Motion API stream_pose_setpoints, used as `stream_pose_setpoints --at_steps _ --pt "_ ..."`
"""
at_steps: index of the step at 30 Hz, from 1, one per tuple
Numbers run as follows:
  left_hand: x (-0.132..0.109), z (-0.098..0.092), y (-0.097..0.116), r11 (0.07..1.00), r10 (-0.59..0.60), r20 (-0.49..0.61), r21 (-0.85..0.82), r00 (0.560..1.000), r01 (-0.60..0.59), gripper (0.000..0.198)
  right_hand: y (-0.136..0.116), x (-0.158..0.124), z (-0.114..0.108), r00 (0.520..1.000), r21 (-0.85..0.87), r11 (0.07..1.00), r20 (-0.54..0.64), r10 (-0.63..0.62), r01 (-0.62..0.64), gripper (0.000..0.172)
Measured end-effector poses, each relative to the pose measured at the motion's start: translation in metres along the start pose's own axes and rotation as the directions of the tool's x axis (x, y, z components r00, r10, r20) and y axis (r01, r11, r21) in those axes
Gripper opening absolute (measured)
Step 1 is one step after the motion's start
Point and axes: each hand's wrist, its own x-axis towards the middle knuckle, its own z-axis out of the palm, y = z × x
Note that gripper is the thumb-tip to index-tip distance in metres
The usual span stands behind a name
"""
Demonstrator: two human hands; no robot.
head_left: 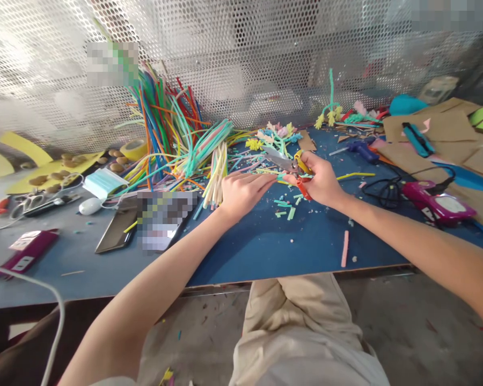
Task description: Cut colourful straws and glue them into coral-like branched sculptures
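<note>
Blue tabletop [249, 249]; scissors [290, 164] held within right grip [321, 178], pointing leftward.

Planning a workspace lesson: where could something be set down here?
Mostly bare: the blue tabletop between the left forearm and pink strip, on the near side of the green cuttings; and a smaller patch between the purple box and dark phone. Crowded: the rear, with colourful stems, and right, with cardboard.

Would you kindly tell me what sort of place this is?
Probably a craft workshop: the right hand holds scissors, long colourful strips are bunched on the blue table, and short pieces lie nearby.
</note>
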Motion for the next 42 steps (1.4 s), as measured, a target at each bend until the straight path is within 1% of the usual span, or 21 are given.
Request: stream_pose_setpoints --at_steps 4,10,16,20,23,25,30,38,42 --pt "0.0002 -0.0012 0.0012 1.0 0.013 0.01 0.0 1.0 -0.013 0.014 0.0006 0.0 0.0023 0.999 -0.039 0.999 -0.035 -0.007 0.006 0.049" --pt "-0.0017 0.0008 0.0006 1.0 -0.022 0.067 -0.004 0.997 0.022 0.017 -0.0024 -0.0009 0.002 0.998 -0.048 0.998 -0.043 0.04 -0.042 0.049" --pt "-0.0008 0.0024 0.0016 0.999 -0.035 0.101 -0.008 0.994 0.036 0.019 -0.003 -0.0004 0.0028 0.998 -0.087 0.996 -0.056 0.002 -0.007 0.049" --pt "-0.0003 0.0031 0.0017 0.999 -0.041 0.071 -0.003 0.997 0.042 0.02 -0.0017 0.0001 0.0023 0.996 -0.084 0.995 -0.079 0.039 -0.045 0.046" --pt "-0.0004 0.0031 0.0012 0.999 -0.034 0.019 -0.006 0.999 0.034 0.019 -0.0022 -0.0003 0.0016 0.996 -0.043 0.997 -0.062 0.066 -0.068 0.042" --pt "-0.0005 0.0024 0.0011 1.0 -0.03 0.008 -0.007 1.0 0.03 0.019 -0.0031 -0.0008 0.0018 0.997 -0.021 0.997 -0.042 0.068 -0.069 0.04" --pt "-0.0001 -0.0007 0.0023 0.998 -0.046 0.038 -0.039 0.998 0.047 0.019 -0.0046 -0.0012 0.0035 0.996 0.021 0.996 -0.023 0.082 -0.082 0.042" --pt "0.0004 -0.0022 0.0019 0.996 -0.052 0.063 -0.068 0.997 0.056 0.019 -0.0037 -0.0013 0.0032 0.997 0.005 0.997 -0.026 0.071 -0.071 0.044" --pt "-0.0004 -0.0015 0.0018 0.998 -0.039 0.052 -0.042 0.998 0.041 0.017 -0.0007 -0.0013 0.0032 0.997 -0.009 0.998 -0.023 0.067 -0.067 0.044"
